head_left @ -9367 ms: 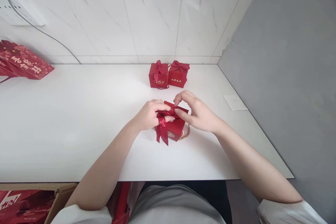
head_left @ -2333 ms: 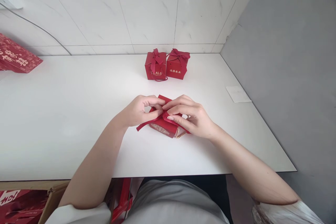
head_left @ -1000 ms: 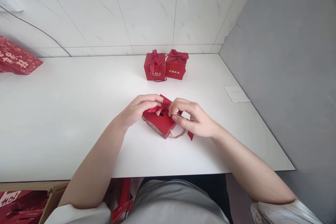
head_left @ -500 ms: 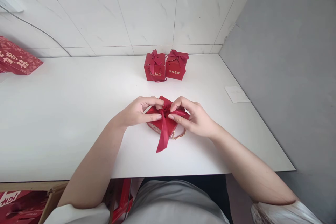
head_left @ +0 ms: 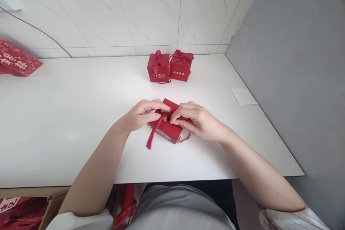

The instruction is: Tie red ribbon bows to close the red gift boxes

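At the middle of the white bench [head_left: 67, 115], a small red box [head_left: 169, 132] sits under both hands. The left hand [head_left: 140, 115] and right hand [head_left: 198, 123] each keep a closed grip pinching its ribbon [head_left: 152, 134]. One tail hangs loose and no bow is formed yet. Two bowed boxes [head_left: 158, 72] stand behind.

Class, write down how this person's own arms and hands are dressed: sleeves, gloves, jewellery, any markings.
The left hand and the right hand are bare, with no gloves, and no rings, watch or bracelet show. Both forearms are uncovered. A white left sleeve and a white, crumpled right sleeve end near the elbows. No markings are visible.
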A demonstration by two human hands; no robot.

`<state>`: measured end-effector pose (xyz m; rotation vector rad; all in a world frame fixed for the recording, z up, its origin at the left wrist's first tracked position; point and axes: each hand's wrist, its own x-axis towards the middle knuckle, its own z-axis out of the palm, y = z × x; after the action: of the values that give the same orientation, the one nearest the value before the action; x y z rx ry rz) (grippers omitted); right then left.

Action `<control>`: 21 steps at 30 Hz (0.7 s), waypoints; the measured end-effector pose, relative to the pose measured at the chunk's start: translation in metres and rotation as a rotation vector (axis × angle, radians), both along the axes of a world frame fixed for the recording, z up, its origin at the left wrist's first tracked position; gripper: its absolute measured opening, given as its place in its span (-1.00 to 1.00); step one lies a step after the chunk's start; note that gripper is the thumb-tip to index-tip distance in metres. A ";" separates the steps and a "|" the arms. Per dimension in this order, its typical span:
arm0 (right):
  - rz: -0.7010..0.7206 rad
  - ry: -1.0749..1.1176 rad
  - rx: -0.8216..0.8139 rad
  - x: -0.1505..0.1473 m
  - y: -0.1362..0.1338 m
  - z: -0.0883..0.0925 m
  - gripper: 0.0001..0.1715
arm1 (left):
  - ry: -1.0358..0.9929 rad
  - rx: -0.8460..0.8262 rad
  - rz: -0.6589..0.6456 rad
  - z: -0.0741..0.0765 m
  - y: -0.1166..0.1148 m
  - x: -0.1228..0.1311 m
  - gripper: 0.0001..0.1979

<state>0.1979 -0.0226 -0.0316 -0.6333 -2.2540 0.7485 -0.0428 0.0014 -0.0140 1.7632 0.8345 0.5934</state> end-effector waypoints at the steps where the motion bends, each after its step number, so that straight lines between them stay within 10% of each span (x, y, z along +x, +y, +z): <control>1: 0.011 0.003 -0.010 0.001 0.000 0.001 -0.85 | 0.008 -0.001 0.010 0.000 0.000 0.001 -0.73; 13: -0.107 0.013 0.054 -0.009 -0.006 -0.004 -0.78 | 0.041 0.119 -0.027 0.002 -0.007 0.011 -0.92; 21: -0.048 0.023 0.106 -0.002 0.002 -0.008 -0.83 | -0.122 -0.032 -0.064 -0.008 0.002 0.002 -0.64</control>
<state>0.1960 -0.0206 -0.0396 -0.6231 -2.2331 0.6058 -0.0405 0.0036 -0.0224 1.7000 0.6971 0.6356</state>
